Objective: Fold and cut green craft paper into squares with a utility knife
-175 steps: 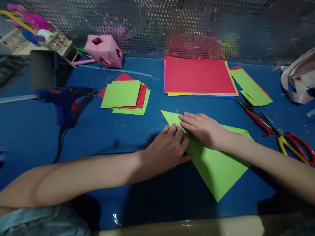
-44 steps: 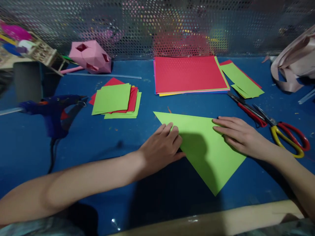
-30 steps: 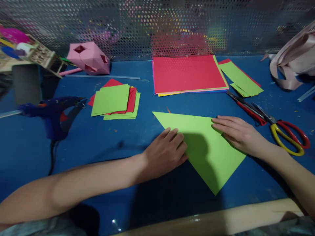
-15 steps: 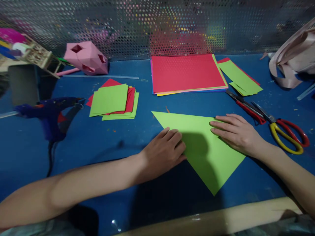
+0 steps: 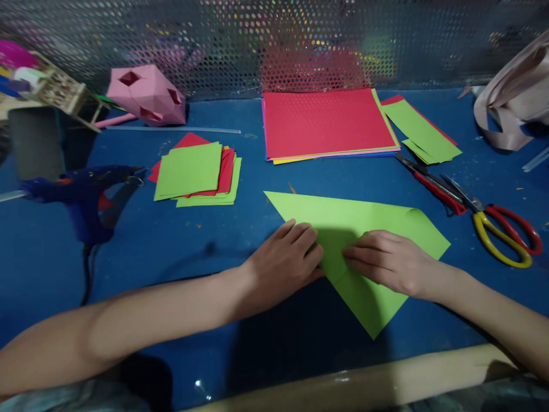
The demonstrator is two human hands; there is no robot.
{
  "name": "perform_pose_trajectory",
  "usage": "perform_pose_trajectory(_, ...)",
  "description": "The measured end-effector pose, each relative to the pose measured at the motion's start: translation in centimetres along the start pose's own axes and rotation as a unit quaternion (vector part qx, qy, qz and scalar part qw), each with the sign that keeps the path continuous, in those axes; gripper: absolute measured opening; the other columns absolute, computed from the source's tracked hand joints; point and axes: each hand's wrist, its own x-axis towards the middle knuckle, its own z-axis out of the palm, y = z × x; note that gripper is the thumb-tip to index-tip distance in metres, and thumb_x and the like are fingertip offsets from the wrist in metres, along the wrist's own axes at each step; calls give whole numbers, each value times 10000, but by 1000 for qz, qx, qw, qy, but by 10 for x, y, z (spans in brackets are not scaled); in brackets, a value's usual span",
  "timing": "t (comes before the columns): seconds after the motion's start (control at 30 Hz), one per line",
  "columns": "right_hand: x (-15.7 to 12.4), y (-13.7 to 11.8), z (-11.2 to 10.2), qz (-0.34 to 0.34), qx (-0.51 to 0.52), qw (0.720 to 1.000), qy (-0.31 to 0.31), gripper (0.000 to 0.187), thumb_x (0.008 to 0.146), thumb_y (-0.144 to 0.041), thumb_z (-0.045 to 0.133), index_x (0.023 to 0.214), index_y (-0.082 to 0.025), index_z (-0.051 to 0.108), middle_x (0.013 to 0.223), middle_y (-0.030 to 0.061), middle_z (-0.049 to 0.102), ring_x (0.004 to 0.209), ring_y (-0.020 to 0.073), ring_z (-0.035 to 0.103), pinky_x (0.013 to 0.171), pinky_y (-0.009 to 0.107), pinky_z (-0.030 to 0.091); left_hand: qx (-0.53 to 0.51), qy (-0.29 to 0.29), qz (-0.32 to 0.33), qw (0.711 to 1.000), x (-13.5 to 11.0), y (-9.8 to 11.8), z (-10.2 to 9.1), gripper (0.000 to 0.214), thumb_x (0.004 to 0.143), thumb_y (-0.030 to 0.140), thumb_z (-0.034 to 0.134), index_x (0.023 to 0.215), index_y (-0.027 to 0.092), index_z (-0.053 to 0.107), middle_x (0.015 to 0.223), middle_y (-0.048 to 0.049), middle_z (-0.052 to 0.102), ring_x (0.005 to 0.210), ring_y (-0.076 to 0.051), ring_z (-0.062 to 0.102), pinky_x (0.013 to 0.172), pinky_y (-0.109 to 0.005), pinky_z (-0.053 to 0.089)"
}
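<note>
A folded sheet of light green paper point(image 5: 381, 320) lies on the blue table, one corner pointing towards me. My left hand point(image 5: 285, 260) is closed at its left edge, with fingers curled over the paper and the thumb low beside the edge. My right hand point(image 5: 388, 260) is over the middle of the sheet, its fingers pressed together and their tips on the paper. The top right part of the sheet is slightly raised and bent. A faint crease shows near the lower left edge. Scissors point(image 5: 501, 232) with red and yellow handles lie right of the paper.
A red-handled cutter point(image 5: 440, 191) lies beside the scissors. Behind are stacked coloured sheets point(image 5: 321, 123) and green strips point(image 5: 422, 129). To the left are cut paper squares point(image 5: 189, 170), a blue glue gun point(image 5: 88, 197), a pink paper shape point(image 5: 148, 94) and a phone-like dark slab point(image 5: 34, 140).
My right hand has moved left and towards me from the sheet's top right, fingers drawn together. The paper's right corner now shows, with a bend at the top. My left hand has stayed in place.
</note>
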Motion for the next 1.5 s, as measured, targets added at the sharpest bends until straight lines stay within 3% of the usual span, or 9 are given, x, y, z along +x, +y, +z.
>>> perform_pose_trajectory(0.33, 9, -2, 1, -22, -44, 997, -55, 367, 1006, -105, 316, 920, -81, 673, 942, 153, 717, 841, 214, 625, 746, 374, 494, 4, 9, 5, 1000, 0, 0, 0, 219, 894, 326, 629, 931, 113, 595, 1014, -154, 605, 1039, -311, 585, 943, -497, 491)
perform_pose_trajectory(1.0, 8, -1, 4, -18, -45, 998, -46, 367, 1002, -113, 322, 896, -108, 673, 872, 112, 706, 807, 201, 611, 775, 374, 483, 8, -1, 2, 1000, 0, 0, 0, 220, 915, 338, 598, 953, 121, 589, 1060, -162, 600, 1076, -305, 578, 963, -500, 477)
perform_pose_trajectory(1.5, 6, -1, 5, -15, -51, 998, -45, 375, 1006, -118, 306, 920, -130, 671, 974, 112, 728, 827, 195, 622, 800, 385, 512, -9, -14, -5, 1000, 2, 0, -2, 239, 913, 358, 596, 963, 124, 599, 1055, -153, 597, 1061, -300, 570, 950, -487, 473)
